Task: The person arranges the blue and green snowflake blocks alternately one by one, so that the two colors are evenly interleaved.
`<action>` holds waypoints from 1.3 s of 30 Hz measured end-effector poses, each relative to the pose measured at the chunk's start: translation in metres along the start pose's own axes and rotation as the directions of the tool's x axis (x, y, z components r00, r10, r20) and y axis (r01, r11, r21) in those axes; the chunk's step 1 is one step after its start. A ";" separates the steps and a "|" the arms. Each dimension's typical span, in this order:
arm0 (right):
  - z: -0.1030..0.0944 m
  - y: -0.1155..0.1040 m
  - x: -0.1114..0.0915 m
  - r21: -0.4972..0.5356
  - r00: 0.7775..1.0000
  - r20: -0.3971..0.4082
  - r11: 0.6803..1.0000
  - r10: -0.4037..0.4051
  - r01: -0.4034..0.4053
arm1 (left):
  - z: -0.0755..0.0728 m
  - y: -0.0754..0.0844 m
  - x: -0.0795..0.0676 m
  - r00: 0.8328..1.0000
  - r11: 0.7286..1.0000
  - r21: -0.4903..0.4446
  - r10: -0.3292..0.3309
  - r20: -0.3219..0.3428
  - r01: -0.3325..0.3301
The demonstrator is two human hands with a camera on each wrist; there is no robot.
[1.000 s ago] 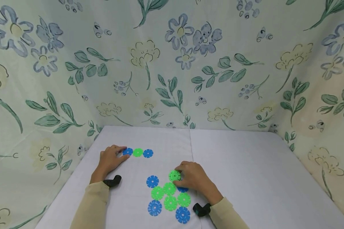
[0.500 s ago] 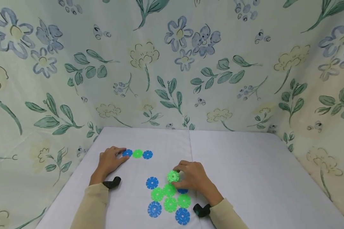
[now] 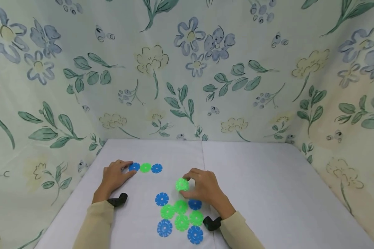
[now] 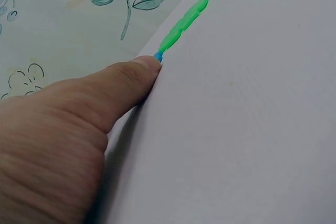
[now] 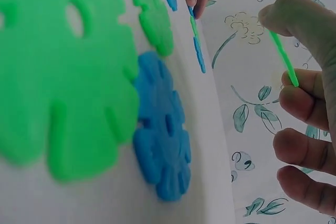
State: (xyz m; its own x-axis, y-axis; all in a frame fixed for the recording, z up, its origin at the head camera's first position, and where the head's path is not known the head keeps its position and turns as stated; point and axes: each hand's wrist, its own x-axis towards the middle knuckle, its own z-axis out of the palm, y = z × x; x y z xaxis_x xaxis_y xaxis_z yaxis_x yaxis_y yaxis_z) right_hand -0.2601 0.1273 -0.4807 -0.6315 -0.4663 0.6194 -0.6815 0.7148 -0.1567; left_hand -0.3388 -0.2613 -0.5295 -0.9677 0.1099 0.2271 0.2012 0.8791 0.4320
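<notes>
A short row on the table runs from a blue notched plastic disc (image 3: 134, 167) to a green disc (image 3: 145, 167) and another blue disc (image 3: 157, 168). My left hand (image 3: 113, 175) holds the row's left blue disc between thumb and index finger; in the left wrist view the thumb (image 4: 134, 74) covers most of it. Raised over the table, a green notched disc (image 3: 181, 184) is pinched by its edges in my right hand (image 3: 205, 186). Seen edge-on in the right wrist view, this green disc (image 5: 283, 60) spans thumb and fingertip, with the other fingers loosely bent.
Below the right hand lies a loose group of several green discs (image 3: 182, 222) and blue discs (image 3: 164, 228). A white cloth (image 3: 268, 193) covers the table. Floral curtains (image 3: 180, 76) stand behind it and along both sides.
My right hand has lifted the green disc off the group and moved it up and left, uncovering more of a blue disc beneath. The left hand stays at the row.
</notes>
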 end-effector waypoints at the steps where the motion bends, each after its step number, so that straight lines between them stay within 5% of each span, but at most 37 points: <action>1: 0.001 -0.001 0.003 0.008 1.000 -0.006 1.000 0.004 -0.004 | -0.001 0.000 0.000 1.000 1.000 -0.002 0.001 -0.002 -0.001; 26: 0.016 -0.014 0.068 0.006 0.985 -0.133 0.994 0.113 -0.113 | -0.001 0.001 0.002 1.000 1.000 -0.002 -0.006 -0.008 0.006; 33: 0.035 -0.013 0.078 -0.005 0.966 -0.235 0.993 0.113 -0.117 | -0.002 0.002 0.003 1.000 1.000 -0.006 -0.011 -0.016 0.011; 39: 0.052 -0.006 0.081 0.021 0.957 -0.235 0.986 0.168 -0.168 | 0.001 -0.001 0.004 1.000 1.000 -0.006 -0.015 -0.016 0.015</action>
State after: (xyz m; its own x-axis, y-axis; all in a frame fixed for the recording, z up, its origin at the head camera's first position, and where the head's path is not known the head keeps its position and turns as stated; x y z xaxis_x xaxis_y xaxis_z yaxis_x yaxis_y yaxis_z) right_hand -0.3269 0.0583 -0.4696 -0.6326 -0.2036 0.7473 -0.5730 0.7721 -0.2747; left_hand -0.3430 -0.2617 -0.5299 -0.9680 0.0898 0.2343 0.1880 0.8778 0.4405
